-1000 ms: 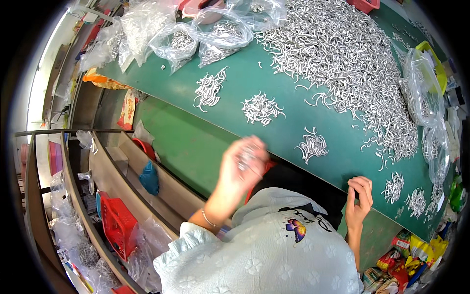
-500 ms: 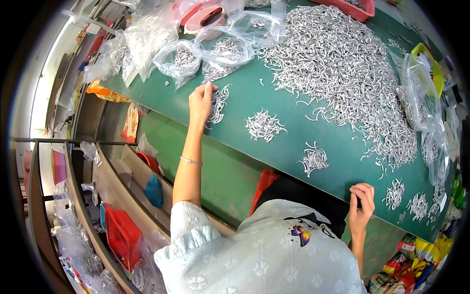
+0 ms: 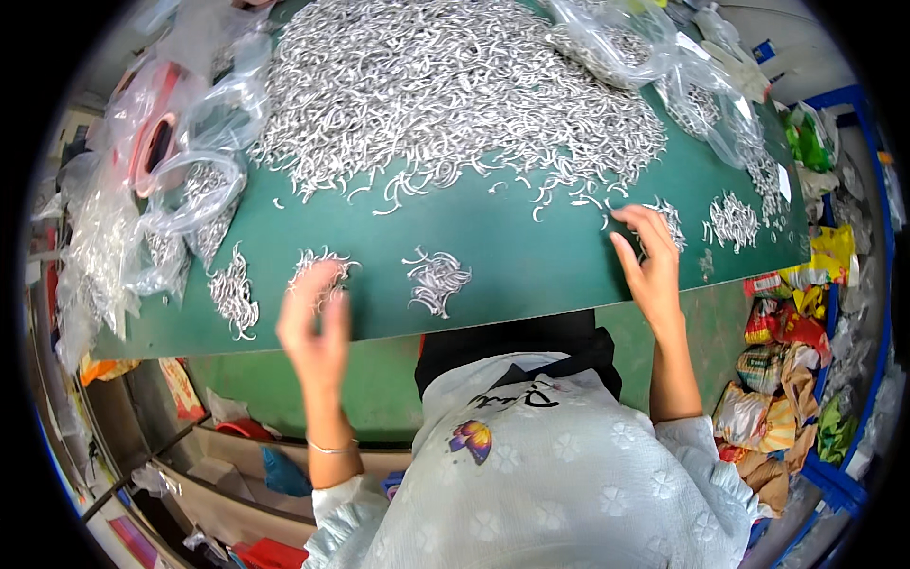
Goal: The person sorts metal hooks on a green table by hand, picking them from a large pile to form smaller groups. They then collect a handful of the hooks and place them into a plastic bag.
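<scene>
Small curved silvery metal pieces form a large heap (image 3: 445,85) across the far part of the green table (image 3: 531,261). Closer to the front edge lie several small piles of the same pieces. My left hand (image 3: 313,327), smeared by motion, is over or just in front of one small pile (image 3: 320,258) and partly covers it; its grip is unclear. At the right, my right hand (image 3: 652,261) is open, thumb and fingers apart, next to another small pile (image 3: 671,226) that it partly hides. Between the hands sits a further pile (image 3: 438,282).
Clear plastic bags with pieces (image 3: 194,204) crowd the table's left end, beside a pink container (image 3: 142,142). More filled bags (image 3: 697,100) lie at the far right. Colourful packages (image 3: 777,322) are stacked beyond the right edge; wooden shelving (image 3: 227,474) stands lower left.
The view has swung to the right. My left hand has left the leftmost pile for the one beside it. My right hand has moved from the table's front edge to a small pile on the right.
</scene>
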`<action>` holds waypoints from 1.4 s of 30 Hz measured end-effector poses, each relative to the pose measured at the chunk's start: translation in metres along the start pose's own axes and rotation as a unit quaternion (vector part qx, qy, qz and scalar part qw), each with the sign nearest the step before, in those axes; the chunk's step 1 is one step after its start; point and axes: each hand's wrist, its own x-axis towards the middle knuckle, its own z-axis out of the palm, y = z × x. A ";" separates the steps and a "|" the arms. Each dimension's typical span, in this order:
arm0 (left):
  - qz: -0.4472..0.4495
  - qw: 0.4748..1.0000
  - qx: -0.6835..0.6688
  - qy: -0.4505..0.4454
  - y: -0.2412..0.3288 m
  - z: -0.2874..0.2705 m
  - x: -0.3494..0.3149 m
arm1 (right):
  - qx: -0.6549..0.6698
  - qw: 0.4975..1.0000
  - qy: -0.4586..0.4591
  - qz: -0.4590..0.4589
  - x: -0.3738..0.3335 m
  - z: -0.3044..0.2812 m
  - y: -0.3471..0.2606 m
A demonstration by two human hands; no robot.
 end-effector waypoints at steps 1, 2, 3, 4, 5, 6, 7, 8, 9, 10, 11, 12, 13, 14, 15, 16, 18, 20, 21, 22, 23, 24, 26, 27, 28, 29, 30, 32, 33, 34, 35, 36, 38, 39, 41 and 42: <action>0.015 0.997 -0.012 -0.075 0.026 0.018 0.001 | -0.020 1.000 -0.002 -0.012 0.006 0.004 0.001; 0.051 0.991 -0.030 -0.118 0.038 0.041 -0.003 | -0.039 0.999 0.008 -0.036 0.013 0.011 -0.001; 0.056 0.985 -0.050 -0.154 0.052 0.059 -0.006 | -0.052 0.997 0.009 -0.051 0.023 0.019 -0.005; 0.061 0.978 -0.068 -0.186 0.061 0.077 -0.007 | -0.066 0.995 0.010 -0.070 0.030 0.028 -0.007; 0.078 0.977 -0.055 -0.192 0.067 0.094 -0.007 | -0.069 0.995 -0.008 -0.066 0.032 0.035 -0.006; 0.097 0.974 -0.040 -0.199 0.071 0.109 -0.002 | -0.072 0.995 -0.024 -0.061 0.034 0.039 -0.003; 0.094 0.976 -0.024 -0.194 0.075 0.119 0.004 | -0.063 0.993 -0.036 -0.091 0.032 0.038 -0.002; 0.092 0.978 -0.008 -0.190 0.079 0.129 0.010 | -0.021 0.994 -0.069 -0.084 0.029 0.035 -0.003; 0.089 0.979 0.010 -0.183 0.082 0.138 0.018 | 0.023 0.991 -0.102 -0.080 0.026 0.032 -0.006; 0.121 0.976 0.051 -0.175 0.083 0.148 0.023 | 0.065 0.985 -0.137 -0.076 0.027 0.029 -0.007; 0.152 0.970 0.093 -0.167 0.081 0.158 0.028 | 0.095 0.986 -0.102 -0.095 0.033 0.026 -0.007; 0.183 0.960 0.133 -0.165 0.080 0.168 0.029 | 0.054 0.989 -0.067 -0.121 0.044 0.025 0.001; 0.192 0.954 0.153 -0.169 0.078 0.175 0.032 | -0.012 0.993 -0.023 -0.112 0.057 0.026 -0.002; 0.186 0.956 0.136 -0.181 0.077 0.174 0.031 | -0.078 0.991 0.020 -0.103 0.070 0.027 -0.006; 0.181 0.958 0.115 -0.193 0.076 0.175 0.031 | -0.089 0.992 0.008 -0.091 0.074 0.040 0.010; 0.176 0.958 0.094 -0.204 0.075 0.175 0.033 | -0.100 0.990 -0.003 -0.101 0.070 0.046 0.011; 0.146 0.963 0.059 -0.217 0.073 0.167 0.028 | -0.118 0.985 -0.034 -0.124 0.055 0.053 0.004; 0.128 0.967 0.032 -0.219 0.073 0.162 0.024 | -0.078 0.982 -0.095 -0.142 0.040 0.046 -0.002; 0.125 0.968 0.025 -0.214 0.073 0.159 0.023 | -0.072 0.977 -0.130 -0.155 0.033 0.040 -0.006; 0.122 0.970 0.017 -0.210 0.074 0.157 0.021 | -0.065 0.970 -0.165 -0.168 0.030 0.035 -0.008; 0.109 0.971 -0.003 -0.213 0.074 0.154 0.019 | -0.034 0.965 -0.178 -0.191 0.031 0.031 -0.007; 0.095 0.971 -0.024 -0.216 0.075 0.153 0.017 | -0.002 0.961 -0.191 -0.201 0.029 0.029 -0.001; 0.074 0.972 -0.067 -0.213 0.076 0.152 0.012 | 0.062 0.949 -0.218 -0.221 0.027 0.029 0.013; 0.067 0.972 -0.089 -0.206 0.075 0.154 0.008 | 0.086 0.953 -0.191 -0.218 0.028 0.026 0.013; 0.059 0.972 -0.110 -0.198 0.073 0.155 0.005 | 0.084 0.962 -0.162 -0.203 0.033 0.023 0.013; 0.065 0.975 -0.099 -0.186 0.073 0.154 0.004 | 0.081 0.969 -0.133 -0.189 0.040 0.018 0.014; 0.071 0.978 -0.088 -0.175 0.074 0.152 0.004 | 0.080 0.976 -0.103 -0.172 0.045 0.011 0.012; 0.079 0.985 -0.028 -0.153 0.077 0.144 0.004 | 0.032 0.986 -0.083 -0.143 0.050 0.014 -0.002; 0.084 0.986 0.019 -0.142 0.081 0.138 0.007 | -0.016 0.985 -0.079 -0.152 0.048 0.023 -0.004; 0.090 0.985 0.066 -0.131 0.082 0.133 0.007 | -0.034 0.983 -0.079 -0.161 0.048 0.028 -0.003; 0.068 0.985 0.077 -0.142 0.079 0.129 0.004 | -0.052 0.981 -0.079 -0.169 0.047 0.031 -0.002; 0.069 0.984 0.090 -0.138 0.075 0.125 0.001 | -0.067 0.978 -0.080 -0.178 0.046 0.036 -0.002; 0.070 0.982 0.117 -0.131 0.068 0.118 -0.005 | -0.036 0.978 -0.099 -0.182 0.058 0.038 0.013; 0.060 0.982 0.120 -0.134 0.066 0.116 -0.007 | -0.017 0.982 -0.066 -0.178 0.065 0.039 0.013; 0.066 0.980 0.118 -0.146 0.063 0.112 -0.011 | -0.003 0.988 -0.053 -0.146 0.076 0.039 0.018; 0.069 0.979 0.116 -0.150 0.060 0.110 -0.013 | 0.004 0.990 -0.048 -0.132 0.080 0.037 0.018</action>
